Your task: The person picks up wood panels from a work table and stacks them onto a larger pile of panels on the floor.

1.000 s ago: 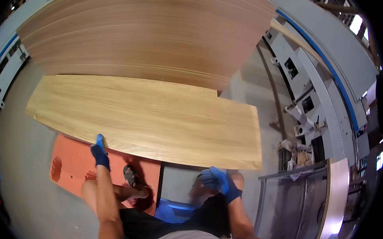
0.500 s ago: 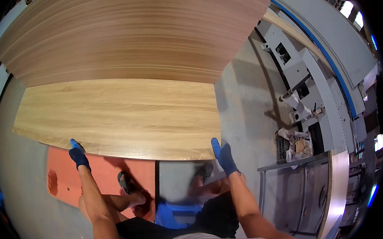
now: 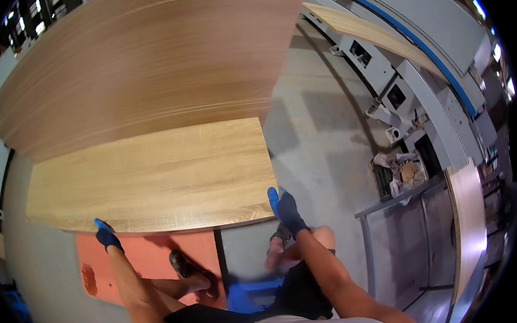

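A light wood-grain board (image 3: 153, 180) lies across in front of me, its near edge over my feet. My left hand (image 3: 107, 236), in a blue glove, grips that edge near its left end, with the thumb on top and the fingers hidden underneath. Gloved in blue too, my right hand (image 3: 287, 210) holds the board's right near corner. Its thumb rests against the top face, and its other fingers are partly hidden. Along the far edge of the board rises a tall stack of brownish wood panels (image 3: 146, 67).
Below the board is an orange-red mat (image 3: 151, 254); a blue stool (image 3: 246, 298) is under me. At right stand a grey machine (image 3: 407, 81) with a blue strip, a basket of scraps (image 3: 398, 173) and a metal frame (image 3: 412, 202) bearing a pale panel (image 3: 469, 219).
The view has swung to the right and shifted. My right hand and the board's right end appear further left; the board's right side looks tilted up. Both hands keep their hold.
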Available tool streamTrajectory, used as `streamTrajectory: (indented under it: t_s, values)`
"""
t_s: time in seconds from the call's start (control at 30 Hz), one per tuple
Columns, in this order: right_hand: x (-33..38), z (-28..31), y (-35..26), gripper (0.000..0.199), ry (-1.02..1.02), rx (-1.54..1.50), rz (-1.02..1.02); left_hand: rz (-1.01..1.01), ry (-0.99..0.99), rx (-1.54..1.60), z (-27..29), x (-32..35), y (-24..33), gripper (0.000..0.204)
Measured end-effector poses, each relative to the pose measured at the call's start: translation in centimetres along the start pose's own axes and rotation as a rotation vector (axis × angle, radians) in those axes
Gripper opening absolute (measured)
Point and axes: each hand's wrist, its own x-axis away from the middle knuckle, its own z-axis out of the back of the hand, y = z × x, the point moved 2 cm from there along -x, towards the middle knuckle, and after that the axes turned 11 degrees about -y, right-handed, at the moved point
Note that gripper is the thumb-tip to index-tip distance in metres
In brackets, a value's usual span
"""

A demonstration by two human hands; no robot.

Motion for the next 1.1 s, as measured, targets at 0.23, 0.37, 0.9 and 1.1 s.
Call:
streamTrajectory:
  t_s: [0.23,0.37,0.9,1.1]
  values:
    - [-1.1,-1.3,2.8,0.048,0.024,-0.068,-0.008,-0.223,0.075,-0.630,-5.1,9.6,-1.8,0.075]
    - [2.5,0.4,-1.1,0.045,-0.025,-0.164,-0.101,-0.069,-0.510,-0.357,-6.1,17.5,-2.5,0.056]
    - [15.9,-7.6,7.6,0.034,-0.400,-1.572,-0.245,-0.140,-1.736,-0.152,-16.2,46.8,16.6,0.044]
    - [13.5,1.7,6.6,0.046,-0.263,-1.487,-0.156,0.001,-1.884,0.016,-19.4,53.2,24.0,0.054]
